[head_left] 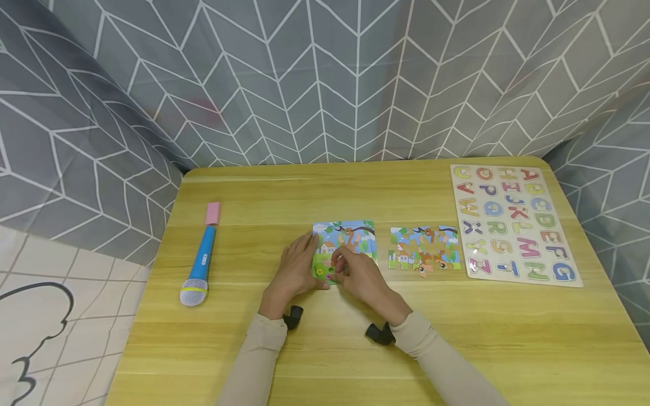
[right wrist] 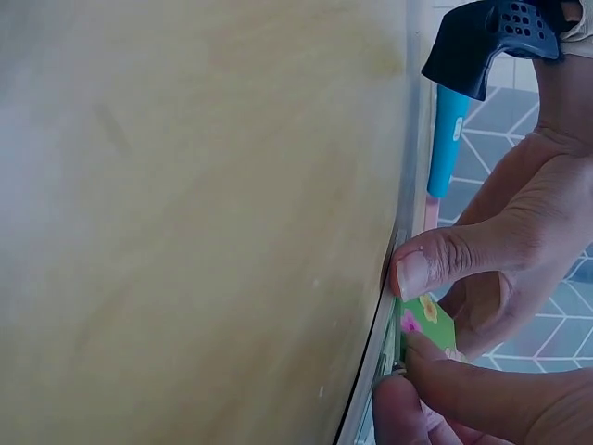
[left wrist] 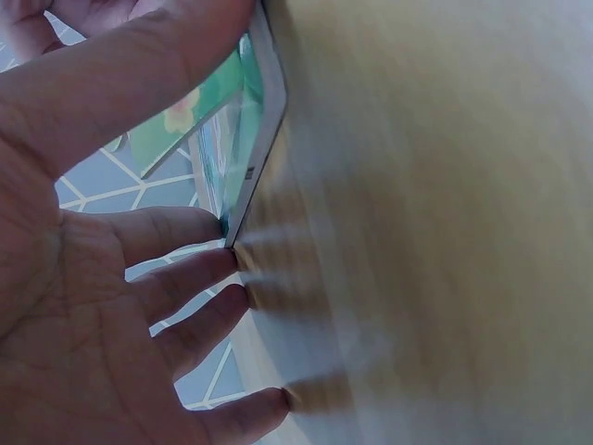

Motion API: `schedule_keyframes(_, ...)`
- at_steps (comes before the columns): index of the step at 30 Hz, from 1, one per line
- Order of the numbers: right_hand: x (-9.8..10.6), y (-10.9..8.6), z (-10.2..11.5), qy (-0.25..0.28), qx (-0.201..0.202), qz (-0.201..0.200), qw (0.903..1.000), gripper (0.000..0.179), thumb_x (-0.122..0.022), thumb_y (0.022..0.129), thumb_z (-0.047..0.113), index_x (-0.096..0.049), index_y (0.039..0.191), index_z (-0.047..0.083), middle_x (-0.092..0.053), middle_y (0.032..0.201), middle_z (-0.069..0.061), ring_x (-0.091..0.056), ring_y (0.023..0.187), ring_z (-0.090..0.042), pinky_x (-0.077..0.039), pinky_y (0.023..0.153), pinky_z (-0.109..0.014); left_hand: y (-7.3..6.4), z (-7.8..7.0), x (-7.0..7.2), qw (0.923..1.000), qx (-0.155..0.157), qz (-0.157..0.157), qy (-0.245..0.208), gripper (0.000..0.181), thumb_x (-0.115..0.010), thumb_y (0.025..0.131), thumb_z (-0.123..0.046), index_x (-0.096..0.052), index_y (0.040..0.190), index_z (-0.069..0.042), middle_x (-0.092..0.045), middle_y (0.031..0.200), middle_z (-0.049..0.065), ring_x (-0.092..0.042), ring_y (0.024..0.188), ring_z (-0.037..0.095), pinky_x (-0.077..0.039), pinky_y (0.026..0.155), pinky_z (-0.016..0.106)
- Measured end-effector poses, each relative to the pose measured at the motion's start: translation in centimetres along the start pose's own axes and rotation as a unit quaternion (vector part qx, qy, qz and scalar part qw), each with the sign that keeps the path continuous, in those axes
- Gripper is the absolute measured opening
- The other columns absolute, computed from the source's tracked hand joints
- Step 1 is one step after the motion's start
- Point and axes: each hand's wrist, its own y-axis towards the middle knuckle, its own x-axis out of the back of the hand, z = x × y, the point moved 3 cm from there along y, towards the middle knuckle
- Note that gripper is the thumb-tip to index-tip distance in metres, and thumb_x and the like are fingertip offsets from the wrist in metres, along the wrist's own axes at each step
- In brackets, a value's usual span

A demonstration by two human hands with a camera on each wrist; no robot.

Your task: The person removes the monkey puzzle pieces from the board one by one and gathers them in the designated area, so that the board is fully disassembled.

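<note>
A jigsaw puzzle board (head_left: 345, 224) with a cartoon picture lies at the middle of the table. My left hand (head_left: 294, 268) rests along its left side, fingers extended, fingertips against the board's edge in the left wrist view, thumb by the near edge. Over the near part of the board, my right hand (head_left: 363, 276) pinches a green puzzle piece (right wrist: 443, 326) with flowers between thumb and finger. That piece stands tilted up from the board in the left wrist view. To the right lie several loose puzzle pieces (head_left: 401, 256). My right hand covers part of the picture.
An alphabet puzzle board (head_left: 517, 225) stands at the right of the wooden table (head_left: 325, 192). On the left lie a blue toy microphone (head_left: 202, 256) and a pink block (head_left: 213, 213). Black camera mounts (head_left: 293, 318) sit at both wrists. Grey patterned curtains (head_left: 335, 84) hang behind.
</note>
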Motion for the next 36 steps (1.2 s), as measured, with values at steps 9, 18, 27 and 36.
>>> schedule_keyframes(9, 0.0, -0.1, 0.1, 0.002, 0.014, 0.005, 0.9999, 0.021, -0.078, 0.088, 0.016, -0.063, 0.103, 0.015, -0.074, 0.084, 0.002, -0.067, 0.068, -0.006, -0.055, 0.068, -0.028, -0.1, 0.0, 0.1, 1.0000, 0.000, 0.003, 0.001, 0.120, -0.092, 0.070, -0.033, -0.019, 0.161, -0.008, -0.013, 0.171, 0.011, -0.014, 0.158, 0.035, -0.009, 0.126, 0.065)
schedule_keyframes(18, 0.1, -0.2, 0.1, -0.003, 0.043, -0.003, 0.9991, 0.020, -0.072, 0.090, 0.007, -0.064, 0.106, 0.015, -0.076, 0.086, 0.001, -0.066, 0.067, -0.005, -0.055, 0.068, -0.029, -0.2, -0.1, 0.1, 1.0000, -0.002, 0.002, 0.000, 0.120, -0.093, 0.069, -0.034, -0.019, 0.161, -0.007, -0.013, 0.171, 0.011, -0.014, 0.158, 0.035, -0.009, 0.126, 0.066)
schedule_keyframes(27, 0.6, -0.5, -0.1, 0.012, 0.067, -0.024, 0.9974, 0.021, -0.071, 0.091, 0.004, -0.065, 0.110, 0.012, -0.078, 0.088, -0.002, -0.068, 0.065, -0.007, -0.047, 0.060, -0.020, -0.3, -0.1, 0.1, 1.0000, -0.006, -0.004, -0.004, 0.121, -0.093, 0.069, -0.033, -0.020, 0.161, -0.006, -0.014, 0.170, 0.012, -0.014, 0.157, 0.036, -0.009, 0.125, 0.066)
schedule_keyframes(36, 1.7, -1.5, -1.0, 0.043, 0.040, -0.044, 0.9973, 0.023, -0.075, 0.090, 0.013, -0.067, 0.111, 0.014, -0.079, 0.087, 0.001, -0.071, 0.068, -0.008, -0.048, 0.061, -0.019, -0.1, -0.1, 0.0, 1.0000, -0.003, -0.004, -0.004, 0.121, -0.093, 0.068, -0.032, -0.020, 0.161, -0.007, -0.014, 0.170, 0.012, -0.014, 0.157, 0.036, -0.009, 0.125, 0.066)
